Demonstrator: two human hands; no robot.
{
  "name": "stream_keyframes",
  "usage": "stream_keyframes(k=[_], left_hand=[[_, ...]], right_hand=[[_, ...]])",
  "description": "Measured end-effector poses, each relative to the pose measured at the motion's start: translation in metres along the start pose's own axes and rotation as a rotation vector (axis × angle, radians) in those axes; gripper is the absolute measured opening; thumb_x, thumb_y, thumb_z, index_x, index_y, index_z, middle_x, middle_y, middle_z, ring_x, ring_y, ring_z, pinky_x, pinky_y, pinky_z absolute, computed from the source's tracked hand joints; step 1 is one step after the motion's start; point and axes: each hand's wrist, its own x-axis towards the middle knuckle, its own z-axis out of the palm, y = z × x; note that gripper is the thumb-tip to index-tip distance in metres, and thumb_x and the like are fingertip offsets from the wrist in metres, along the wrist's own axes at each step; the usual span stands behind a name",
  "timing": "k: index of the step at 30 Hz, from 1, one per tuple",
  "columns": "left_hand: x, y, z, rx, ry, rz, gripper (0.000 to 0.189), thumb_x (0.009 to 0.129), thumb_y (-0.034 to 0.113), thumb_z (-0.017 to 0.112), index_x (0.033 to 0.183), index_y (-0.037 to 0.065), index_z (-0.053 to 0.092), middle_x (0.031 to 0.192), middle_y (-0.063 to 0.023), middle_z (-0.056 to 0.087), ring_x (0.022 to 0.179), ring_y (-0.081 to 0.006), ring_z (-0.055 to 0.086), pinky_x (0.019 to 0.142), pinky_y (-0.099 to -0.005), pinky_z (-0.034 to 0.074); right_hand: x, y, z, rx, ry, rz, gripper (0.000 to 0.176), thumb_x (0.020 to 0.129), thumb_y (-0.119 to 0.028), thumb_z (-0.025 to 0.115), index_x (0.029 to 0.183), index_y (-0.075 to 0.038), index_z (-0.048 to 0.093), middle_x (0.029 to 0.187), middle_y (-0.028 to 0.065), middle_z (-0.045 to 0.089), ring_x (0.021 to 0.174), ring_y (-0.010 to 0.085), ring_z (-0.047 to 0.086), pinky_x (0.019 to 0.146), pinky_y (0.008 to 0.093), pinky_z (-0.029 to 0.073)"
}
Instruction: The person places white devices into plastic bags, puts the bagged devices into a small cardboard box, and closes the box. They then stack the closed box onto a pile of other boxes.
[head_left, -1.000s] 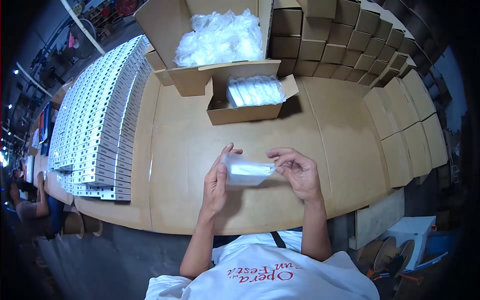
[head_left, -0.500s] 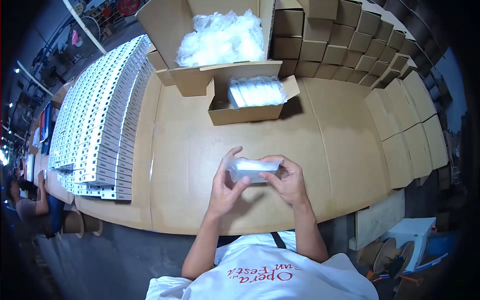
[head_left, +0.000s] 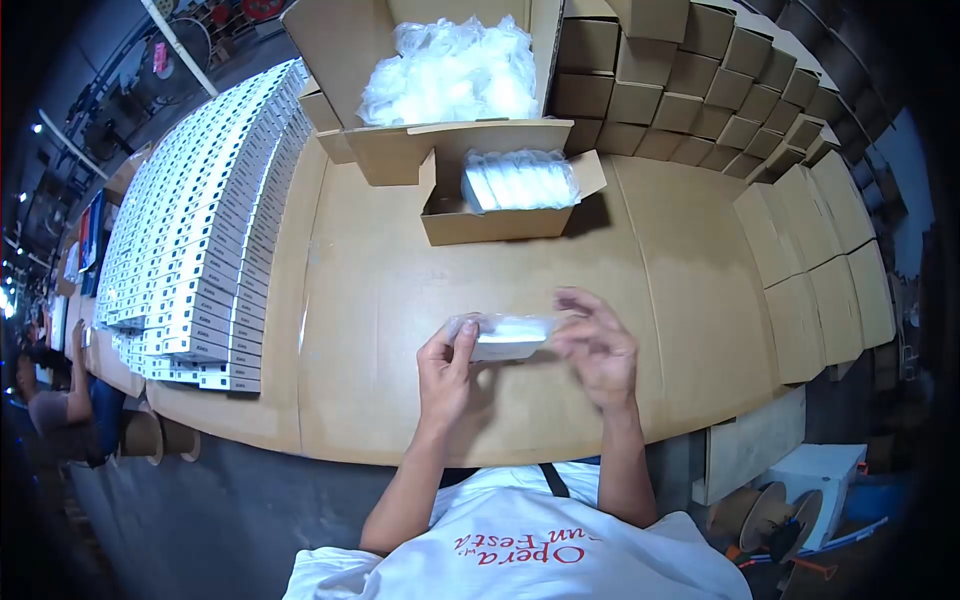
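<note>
A small white box in a translucent plastic bag [head_left: 508, 347] is held above the table in front of me. My left hand [head_left: 446, 375] grips its left end, with the thumb laid on top. Beside the right end is my right hand [head_left: 600, 355], raised with fingers apart and slightly blurred by motion. Whether its fingertips still touch the bag's edge is hard to make out. Farther back, an open small carton [head_left: 497, 228] holds several bagged white boxes [head_left: 522, 182] standing in a row.
Behind the small carton, a large open carton [head_left: 470, 138] is full of clear plastic bags [head_left: 450, 75]. Stacked white boxes [head_left: 205, 240] line the left side. Brown cartons [head_left: 690, 75] are piled at the back, with more cartons [head_left: 820, 265] on the right. Another person [head_left: 70, 405] sits far left.
My right hand has let go of the bagged box's right end and moved right, its fingers spreading. My left hand has shifted its hold, keeping the box at about the same place.
</note>
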Motion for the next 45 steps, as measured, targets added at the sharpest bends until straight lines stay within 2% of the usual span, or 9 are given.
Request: stream_keyframes(k=[3,7,15,18,19,22,32,37,45], left_hand=[[-0.002,0.004,0.001,0.054,-0.037,-0.013,0.037,0.107,0.034,0.059,0.112,0.0,0.073,0.089,-0.0012,0.069,0.073,-0.0053,0.061,0.06,-0.0202,0.046],[0.001,-0.015,-0.009,-0.015,-0.025,-0.022,0.043,0.109,0.037,0.054,0.112,-0.003,0.071,0.09,-0.0051,0.071,0.076,-0.0088,0.066,0.064,-0.0224,0.052],[0.001,-0.004,-0.013,-0.086,-0.087,-0.025,0.044,0.111,0.033,0.045,0.116,-0.005,0.068,0.106,-0.0137,0.073,0.099,-0.0194,0.071,0.085,-0.0329,0.058],[-0.005,0.015,0.003,0.264,0.165,0.355,0.035,0.109,0.024,0.048,0.124,-0.002,0.066,0.115,-0.0142,0.072,0.116,-0.026,0.065,0.1,-0.0392,0.053],[-0.007,0.016,-0.008,0.59,0.185,0.617,0.035,0.098,0.009,0.06,0.132,0.002,0.063,0.123,-0.0129,0.07,0.126,-0.0313,0.06,0.11,-0.0449,0.045],[-0.009,0.028,-0.012,0.969,-0.16,1.048,0.05,0.084,0.0,0.074,0.133,0.003,0.062,0.121,-0.0131,0.07,0.123,-0.0327,0.061,0.109,-0.0476,0.046],[0.002,0.025,-0.029,0.753,-0.366,0.742,0.052,0.08,0.002,0.081,0.128,0.003,0.064,0.11,-0.0108,0.075,0.107,-0.0286,0.069,0.113,-0.0531,0.043],[0.02,0.04,-0.037,0.708,-0.464,0.715,0.049,0.08,0.005,0.082,0.126,0.004,0.064,0.109,-0.0083,0.075,0.112,-0.029,0.068,0.117,-0.0566,0.038],[0.057,0.056,-0.064,0.557,-0.466,0.687,0.046,0.082,0.006,0.082,0.124,0.005,0.062,0.107,-0.0105,0.074,0.11,-0.0261,0.07,0.118,-0.0564,0.038]], right_hand=[[0.003,-0.014,0.009,-0.185,-0.234,0.046,0.033,0.077,-0.001,0.085,0.109,-0.006,0.08,0.122,0.0146,0.071,0.108,0.025,0.069,0.094,0.034,0.055],[0.002,-0.013,0.016,-0.268,-0.143,0.131,0.035,0.075,-0.002,0.086,0.109,-0.006,0.08,0.098,0.0117,0.078,0.092,0.0237,0.073,0.085,0.035,0.057],[0.007,-0.018,0.009,-0.433,-0.137,0.125,0.027,0.073,-0.006,0.088,0.097,-0.003,0.077,0.099,0.0107,0.077,0.099,0.0261,0.072,0.087,0.0377,0.057],[0.011,-0.016,0.006,-0.484,-0.122,0.028,0.027,0.072,-0.008,0.089,0.095,-0.004,0.076,0.099,0.0098,0.077,0.105,0.0273,0.071,0.09,0.0387,0.055],[0.012,-0.016,0.005,-0.502,-0.116,-0.01,0.027,0.071,-0.009,0.089,0.095,-0.004,0.076,0.1,0.0093,0.076,0.107,0.0276,0.07,0.092,0.039,0.055],[0.016,-0.021,0.005,-0.605,-0.146,-0.117,0.03,0.068,-0.01,0.09,0.095,-0.005,0.076,0.101,0.0076,0.075,0.113,0.0275,0.068,0.096,0.0402,0.053],[0.015,-0.043,0.006,-0.595,-0.159,-0.087,0.032,0.064,-0.012,0.091,0.093,-0.008,0.079,0.105,0.0053,0.071,0.106,0.0301,0.065,0.091,0.0416,0.053],[0.033,-0.051,0.005,-0.779,-0.539,-0.311,0.021,0.079,-0.008,0.079,0.097,-0.008,0.069,0.1,0.003,0.065,0.086,0.0238,0.065,0.076,0.0395,0.055],[0.062,-0.059,0.031,-0.755,-0.621,-0.27,0.026,0.084,-0.005,0.075,0.108,-0.008,0.068,0.096,0.0099,0.062,0.08,0.0284,0.068,0.069,0.0402,0.057]])
